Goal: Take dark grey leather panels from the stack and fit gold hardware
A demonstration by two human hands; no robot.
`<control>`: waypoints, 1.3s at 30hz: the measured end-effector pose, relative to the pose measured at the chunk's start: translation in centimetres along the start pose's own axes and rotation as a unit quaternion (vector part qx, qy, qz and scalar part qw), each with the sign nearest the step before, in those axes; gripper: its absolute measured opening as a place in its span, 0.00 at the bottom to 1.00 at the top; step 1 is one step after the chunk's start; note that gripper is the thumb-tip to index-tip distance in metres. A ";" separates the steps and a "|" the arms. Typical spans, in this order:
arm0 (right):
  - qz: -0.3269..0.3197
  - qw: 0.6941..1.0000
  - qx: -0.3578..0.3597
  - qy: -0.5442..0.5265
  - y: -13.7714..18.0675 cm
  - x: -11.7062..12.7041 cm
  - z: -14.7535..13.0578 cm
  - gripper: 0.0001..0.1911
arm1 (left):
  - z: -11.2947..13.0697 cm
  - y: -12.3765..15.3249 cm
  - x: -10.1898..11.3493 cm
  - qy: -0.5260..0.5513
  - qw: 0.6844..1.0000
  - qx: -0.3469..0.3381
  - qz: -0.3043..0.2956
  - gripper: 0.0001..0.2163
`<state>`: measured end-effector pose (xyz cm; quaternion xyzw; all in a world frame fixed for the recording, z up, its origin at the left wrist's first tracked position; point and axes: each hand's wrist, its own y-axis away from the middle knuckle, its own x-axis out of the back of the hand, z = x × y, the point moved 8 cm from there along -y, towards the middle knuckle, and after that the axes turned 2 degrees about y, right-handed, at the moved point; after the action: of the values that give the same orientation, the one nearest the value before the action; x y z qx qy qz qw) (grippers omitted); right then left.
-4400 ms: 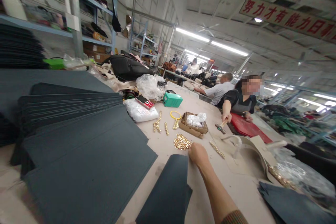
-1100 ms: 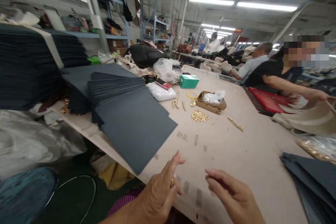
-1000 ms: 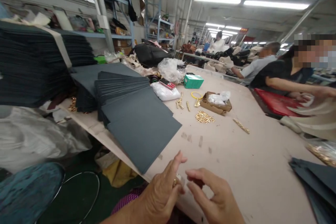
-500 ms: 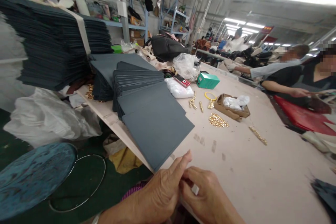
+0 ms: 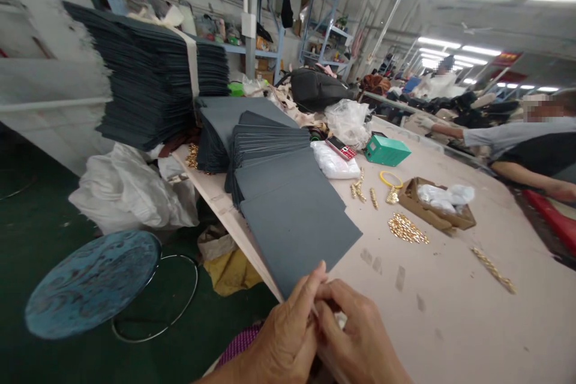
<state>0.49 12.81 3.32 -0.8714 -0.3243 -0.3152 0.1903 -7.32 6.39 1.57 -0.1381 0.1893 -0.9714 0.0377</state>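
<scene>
Both hands meet at the bottom edge of the view, over the near edge of the table. Left hand: fingers curled in, forefinger straight and pointing to abt 1 o'clock, its tip touching the near corner of the grey sheet. Right hand: fingers bent and drawn together, tips pressed against the left fingers. A small pale bit shows betw. the two hands; can't tell what it is or which hand grips it, so can't tell if either hand is clamped on anything.

The grey sheet is the top one of a fanned pile, flat on the table, long axis running from the hands toward 11 o'clock, near corner overhanging the table's left edge. That edge runs diagonally, 6 to 10 o'clock; past it the floor drops off w/ a round blue stool at 9 o'clock.

Open room: bare tabletop to the right of the hands, 1 to 4 o'clock. Further out at 1 o'clock lies a heap of gold studs, then a cardboard tray just beyond it, well apart from the hands. A gold chain strip lies at 2 o'clock. At 11 o'clock a tall strapped stack of dark sheets stands behind the pile. A co-worker's arm rests at the far right edge.
</scene>
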 end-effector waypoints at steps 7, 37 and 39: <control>0.003 0.977 0.071 0.203 -6.1 -2.1 2.5 0.13 | -8.0 5.0 4.6 0.149 0.921 0.323 0.162 0.18; -0.187 0.946 -0.188 -0.186 1.3 -2.2 7.0 0.05 | -7.6 6.8 -1.6 0.342 0.793 0.488 0.129 0.28; -0.180 0.950 -0.181 -0.179 1.4 -2.2 7.1 0.04 | -7.3 6.5 -1.7 0.364 0.782 0.488 0.132 0.30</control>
<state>3.12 14.63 -3.53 -0.8605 -0.4419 -0.2365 -0.0917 -7.67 3.22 -7.84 0.2890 -0.2936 -0.8977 0.1561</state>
